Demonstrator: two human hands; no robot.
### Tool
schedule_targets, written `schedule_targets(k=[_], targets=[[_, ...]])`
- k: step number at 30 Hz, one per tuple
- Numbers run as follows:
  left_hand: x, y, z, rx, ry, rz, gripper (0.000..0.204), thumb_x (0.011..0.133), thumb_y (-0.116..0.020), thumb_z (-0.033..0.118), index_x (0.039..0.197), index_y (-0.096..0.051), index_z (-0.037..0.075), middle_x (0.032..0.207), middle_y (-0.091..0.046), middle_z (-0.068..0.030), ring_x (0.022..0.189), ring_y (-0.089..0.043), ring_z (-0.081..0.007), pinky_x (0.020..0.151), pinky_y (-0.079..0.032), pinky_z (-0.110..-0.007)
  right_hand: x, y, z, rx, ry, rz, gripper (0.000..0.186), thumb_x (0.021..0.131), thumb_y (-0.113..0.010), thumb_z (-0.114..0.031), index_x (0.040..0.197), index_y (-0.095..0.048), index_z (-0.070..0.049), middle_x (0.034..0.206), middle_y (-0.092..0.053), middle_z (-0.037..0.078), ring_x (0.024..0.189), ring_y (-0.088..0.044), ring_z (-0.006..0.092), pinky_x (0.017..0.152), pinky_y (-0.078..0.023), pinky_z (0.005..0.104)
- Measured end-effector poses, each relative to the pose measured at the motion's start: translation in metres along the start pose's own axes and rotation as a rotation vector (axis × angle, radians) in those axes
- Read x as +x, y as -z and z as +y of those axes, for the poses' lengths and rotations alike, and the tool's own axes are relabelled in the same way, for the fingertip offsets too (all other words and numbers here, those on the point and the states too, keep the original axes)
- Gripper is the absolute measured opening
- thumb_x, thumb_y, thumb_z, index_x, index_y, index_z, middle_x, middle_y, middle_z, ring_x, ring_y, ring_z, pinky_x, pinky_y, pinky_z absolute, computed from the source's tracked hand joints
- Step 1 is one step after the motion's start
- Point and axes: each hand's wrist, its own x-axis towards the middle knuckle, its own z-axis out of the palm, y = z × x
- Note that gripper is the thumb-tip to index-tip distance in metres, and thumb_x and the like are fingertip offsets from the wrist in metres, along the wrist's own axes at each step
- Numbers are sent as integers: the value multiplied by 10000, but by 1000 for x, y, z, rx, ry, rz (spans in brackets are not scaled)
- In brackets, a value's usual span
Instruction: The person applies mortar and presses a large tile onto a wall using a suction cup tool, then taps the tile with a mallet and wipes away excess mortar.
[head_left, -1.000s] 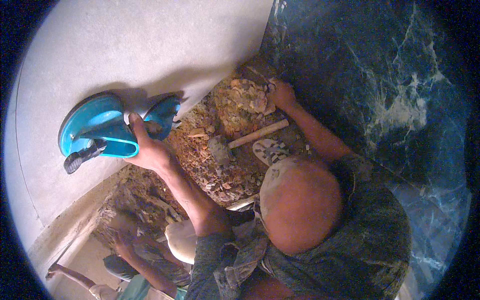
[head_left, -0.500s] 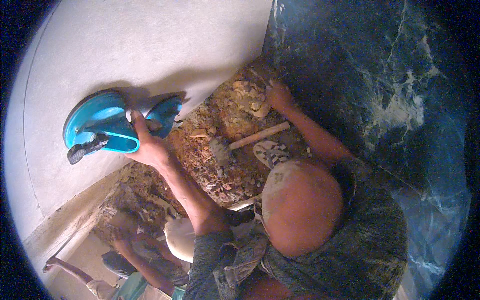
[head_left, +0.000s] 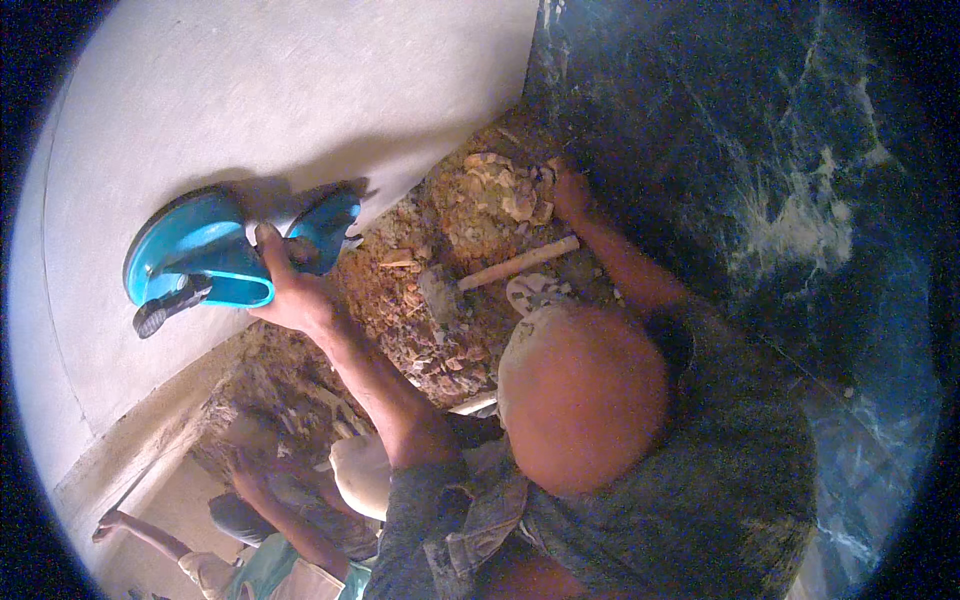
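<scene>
A blue double-cup suction lifter (head_left: pixel 215 235) sits against the face of a large whitish tile (head_left: pixel 330 80). My left hand (head_left: pixel 292 290) is closed around its handle, with the thumb over the top. One black lever juts out at the lifter's left end. Farther right, my right hand (head_left: pixel 572 192) is down at the rubble, beside the dark veined slab (head_left: pixel 750 190). Its fingers look curled, but they are dim and blurred, and whatever they grip is hidden. Pale broken chunks (head_left: pixel 505 185) lie just left of this hand.
A hammer with a wooden handle (head_left: pixel 520 263) rests on loose rubble (head_left: pixel 445 345) between my arms. Close by are a patterned shoe (head_left: pixel 540 293) and a rounded bare form, apparently my bent knee (head_left: pixel 585 400). At lower left are another person's arm (head_left: pixel 285 520) and a hand (head_left: pixel 108 522) at the tile's edge.
My right hand has shifted slightly right and down, away from the pale chunks. The rounded knee-like form sits a little farther left. My left hand keeps its hold on the lifter.
</scene>
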Motion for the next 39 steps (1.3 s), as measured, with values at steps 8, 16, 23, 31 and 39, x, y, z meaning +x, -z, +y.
schedule_targets(k=[8, 16, 23, 31, 39], targets=[[-2, 0, 9, 24, 79, -42, 146, 818, -663, 129, 797, -581, 10, 592, -553, -43, 485, -506, -148, 494, -392, -296, -1, -26, 12, -24, 92, 209, 499, 813, -627, -275, 1244, -497, -60, 1000, -639, 221, 858, -623, 416, 744, -501, 508], [-1, -5, 5, 14, -13, -15, 155, 807, -673, 135, 784, -575, 16, 584, -549, -44, 496, -489, -146, 477, -378, -302, 1, -25, 26, 3, 184, 227, 511, 814, -626, -288, 1254, -488, -67, 967, -645, 214, 796, -630, 410, 710, -508, 504], [-9, -18, 19, 10, -17, -5, 187, 809, -673, 128, 711, -558, 18, 585, -550, -45, 500, -490, -145, 477, -373, -317, 11, -31, 23, -206, 25, 102, 614, 754, -674, -355, 1271, -488, -81, 935, -656, 205, 799, -641, 395, 706, -516, 501], [0, -4, 7, 22, 20, -47, 163, 819, -682, 128, 821, -580, 1, 672, -584, -52, 568, -514, -147, 534, -414, -306, 14, -40, 24, -201, -12, 90, 659, 740, -680, -374, 1289, -468, -77, 927, -660, 201, 802, -644, 393, 703, -519, 500], [0, 0, 10, 4, 85, -92, 200, 828, -693, 161, 891, -573, 15, 760, -566, -35, 659, -504, -135, 597, -421, -313, 12, -42, 26, -173, -5, 107, 704, 726, -686, -394, 1306, -449, -74, 919, -664, 198, 804, -648, 390, 700, -521, 500]])
